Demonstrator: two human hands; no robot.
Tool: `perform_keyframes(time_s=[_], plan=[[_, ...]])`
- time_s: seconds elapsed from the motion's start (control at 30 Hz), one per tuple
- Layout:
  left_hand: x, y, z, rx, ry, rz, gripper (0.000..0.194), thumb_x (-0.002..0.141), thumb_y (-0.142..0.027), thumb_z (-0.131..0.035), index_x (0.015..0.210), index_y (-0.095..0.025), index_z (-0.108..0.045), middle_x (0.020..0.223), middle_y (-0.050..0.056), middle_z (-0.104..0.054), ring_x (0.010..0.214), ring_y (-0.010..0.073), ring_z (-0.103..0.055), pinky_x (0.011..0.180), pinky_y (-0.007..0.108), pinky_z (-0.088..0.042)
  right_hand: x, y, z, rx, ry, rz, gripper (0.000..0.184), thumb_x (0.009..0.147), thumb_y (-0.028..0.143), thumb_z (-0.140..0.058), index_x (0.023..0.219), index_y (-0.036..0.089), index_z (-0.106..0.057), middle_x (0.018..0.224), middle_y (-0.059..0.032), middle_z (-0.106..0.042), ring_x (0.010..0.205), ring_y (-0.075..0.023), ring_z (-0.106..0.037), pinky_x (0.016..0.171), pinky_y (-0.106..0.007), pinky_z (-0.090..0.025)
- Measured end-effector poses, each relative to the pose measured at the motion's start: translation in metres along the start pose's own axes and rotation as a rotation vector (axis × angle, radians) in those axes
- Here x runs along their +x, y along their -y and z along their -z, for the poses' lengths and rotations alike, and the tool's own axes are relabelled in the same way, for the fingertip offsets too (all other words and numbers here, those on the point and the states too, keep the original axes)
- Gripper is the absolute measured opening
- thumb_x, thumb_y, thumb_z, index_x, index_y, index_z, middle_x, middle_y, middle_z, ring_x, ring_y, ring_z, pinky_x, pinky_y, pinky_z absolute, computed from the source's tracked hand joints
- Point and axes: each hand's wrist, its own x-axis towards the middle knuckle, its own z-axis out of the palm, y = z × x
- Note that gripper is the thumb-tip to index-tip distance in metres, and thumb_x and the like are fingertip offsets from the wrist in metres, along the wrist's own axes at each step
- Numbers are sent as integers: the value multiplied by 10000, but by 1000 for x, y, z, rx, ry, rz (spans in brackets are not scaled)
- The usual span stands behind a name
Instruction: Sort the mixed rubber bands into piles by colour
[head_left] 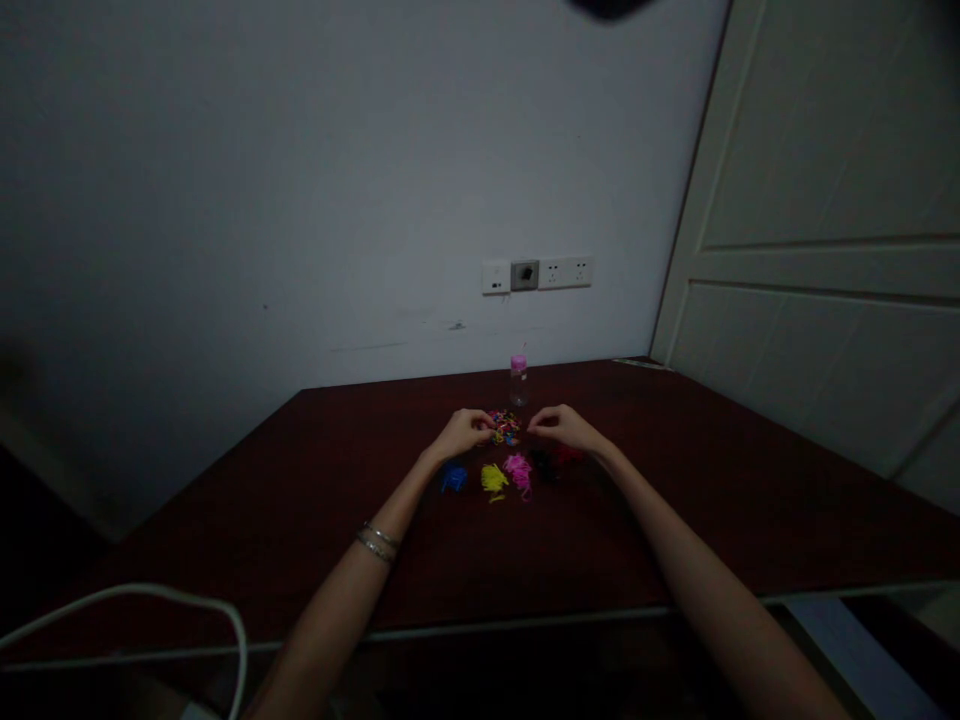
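Observation:
A mixed heap of small coloured rubber bands [505, 427] lies on the dark red table between my hands. My left hand [466, 432] is at the heap's left side, its thumb and fingers drawn together; what they pinch is too small to make out. Just right of the heap, my right hand [559, 426] has its fingertips pressed together, and anything in them cannot be seen. Nearer to me are sorted piles: blue bands [454, 477], yellow bands [493, 480], pink bands [519, 473] and black bands [545, 464]. Red bands [568, 455] lie partly beneath my right hand.
A clear bottle with a pink lid [518, 380] stands behind the heap. Sockets [553, 273] are set in the wall beyond the table [300, 510]. A white cable [165, 592] loops at the lower left. A pale panelled door [817, 200] is at the right.

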Motion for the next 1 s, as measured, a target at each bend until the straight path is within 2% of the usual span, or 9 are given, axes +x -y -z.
perform_keyframes(time_s=[0.13, 0.27, 0.5, 0.8, 1.0], plan=[[2, 21, 8, 52, -87, 47, 240, 663, -247, -567, 814, -95, -675, 671, 40, -631, 584, 105, -529, 540, 194, -388, -2, -15, 10, -106, 43, -65, 214, 677, 287, -564, 732, 112, -676, 694, -57, -669, 627, -147, -588, 593, -229, -445], [3, 38, 14, 63, -142, 98, 242, 646, -238, -567, 798, -92, -686, 736, 64, -660, 647, 128, -561, 600, 214, -417, -4, -21, 13, -128, 124, -112, 197, 654, 248, -557, 730, 119, -686, 718, -57, -680, 653, -146, -597, 609, -216, -447], [4, 45, 15, 81, -138, 151, 246, 627, -242, -573, 781, -90, -690, 739, 71, -668, 674, 145, -573, 633, 232, -424, -7, -15, 13, -116, 213, -110, 179, 622, 207, -547, 696, 135, -693, 705, -46, -680, 653, -149, -594, 606, -221, -446], [0, 42, 18, 122, -96, 196, 258, 604, -273, -589, 744, -85, -695, 685, 56, -649, 628, 133, -542, 593, 219, -399, -6, -17, 15, -118, 93, -112, 204, 646, 250, -548, 727, 133, -694, 700, -48, -680, 644, -163, -596, 595, -235, -449], [-4, 43, 18, 186, 73, 172, 282, 594, -288, -600, 770, -90, -697, 598, 7, -598, 561, 104, -483, 533, 191, -353, -5, -20, 14, -143, 27, -62, 224, 671, 265, -532, 746, 124, -689, 731, -59, -679, 654, -165, -596, 606, -244, -454]])
